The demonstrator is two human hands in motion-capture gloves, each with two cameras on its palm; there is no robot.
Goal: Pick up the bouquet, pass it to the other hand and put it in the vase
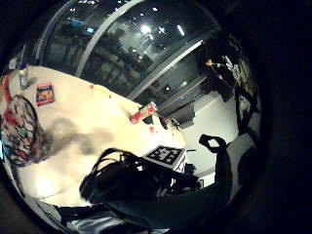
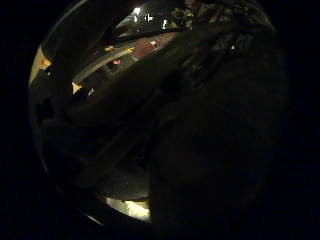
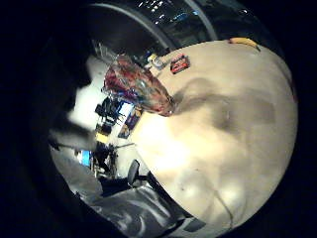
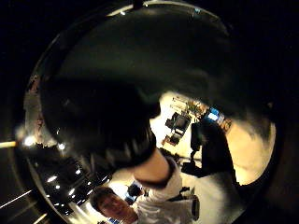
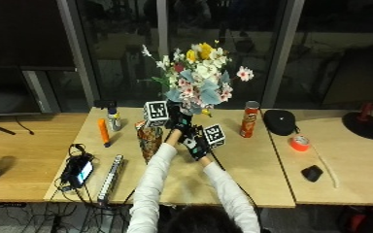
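Bouquet upright above vase, stems gripped by left hand; right hand's grip unclear.

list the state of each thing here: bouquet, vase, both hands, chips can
bouquet: upright, lifted off the table, held at its stems
vase: upright on the table, empty, beside the hands
left hand: at the stems, fingers hidden
right hand: raised at the stems, grip unclear
chips can: upright, apart to the right
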